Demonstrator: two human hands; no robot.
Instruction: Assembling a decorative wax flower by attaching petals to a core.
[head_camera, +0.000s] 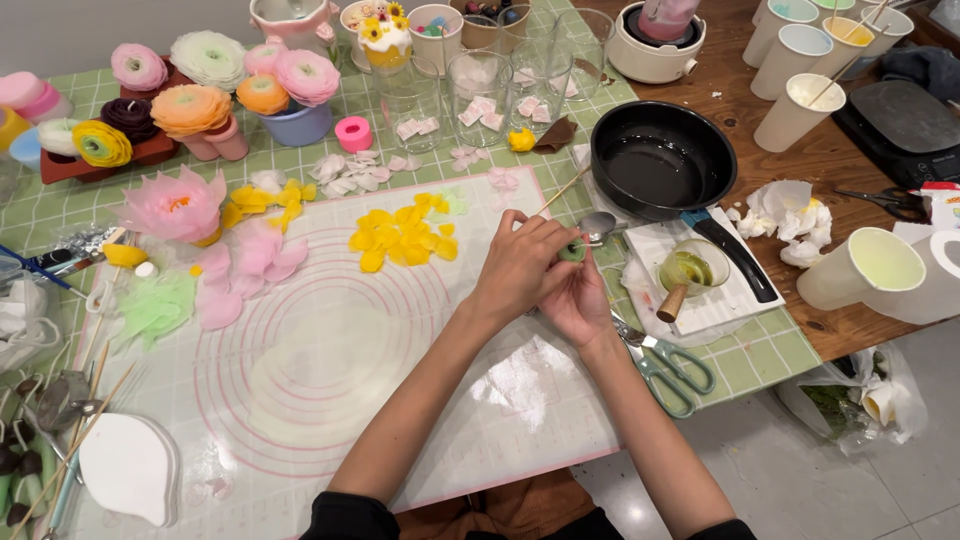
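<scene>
Both hands meet over the mat (330, 380). The left hand (520, 265) and right hand (580, 300) pinch a small green lump (572, 250) with fingers curled tight. Yellow petals (400, 238) lie at nine o'clock, a black pan (660, 160) at one o'clock, scissors (665, 365) at five.

Both hands are meeting over the right edge of a pale silicone mat (330, 400) with pink rings, where the left hand (520, 268) is curling over the right hand (578, 300) and their fingertips are pinching a small green wax piece (571, 250) on a thin wooden stick (560, 192), just beside a metal spoon (598, 226). Yellow petals (400, 238) are lying on the mat near the hands, pink petals (240, 270) are lying further left, and green-handled scissors (665, 362) are resting just beside the right wrist. A black pan (662, 158) is sitting on the wooden table (740, 90) beyond the hands, and a small glass pot (692, 270) of green liquid is standing on a white tray (740, 300) to their right.
</scene>
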